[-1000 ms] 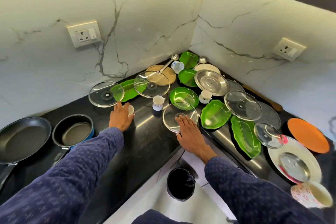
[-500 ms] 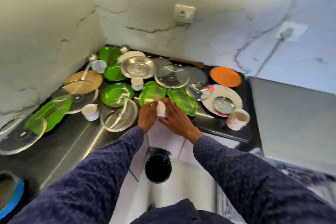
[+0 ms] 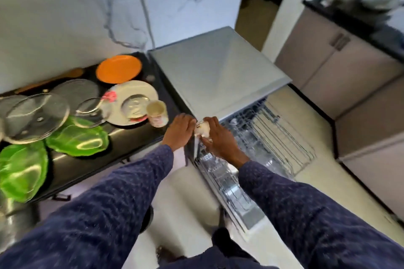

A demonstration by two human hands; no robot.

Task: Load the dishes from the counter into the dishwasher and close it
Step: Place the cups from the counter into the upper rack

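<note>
While motion blur softens most of the view, the far left shows green leaf-shaped plates [image 3: 74, 138] lying on the black counter [image 3: 91, 166], with glass lids [image 3: 37, 116] stacked just behind them. Further along sit an orange plate [image 3: 119, 69] near the wall and a white plate [image 3: 140, 91] carrying a small steel lid [image 3: 135, 105], with a patterned mug [image 3: 157, 112] tipped against the plate's near edge. Past the counter's end, the left hand [image 3: 180, 131] and the right hand [image 3: 218, 137] meet around a small white cup [image 3: 202, 130], held in the air between them; the right hand's fingers curl round it, while the left hand's fingers close against its other side, though blur hides the exact grip. The cup hangs above the near corner of the dishwasher [image 3: 218, 72], whose door is down and whose wire rack [image 3: 273, 135] is pulled out to the right, over the pale floor [image 3: 306, 183]. Beige cabinets [image 3: 349, 76] stand at the far right
</note>
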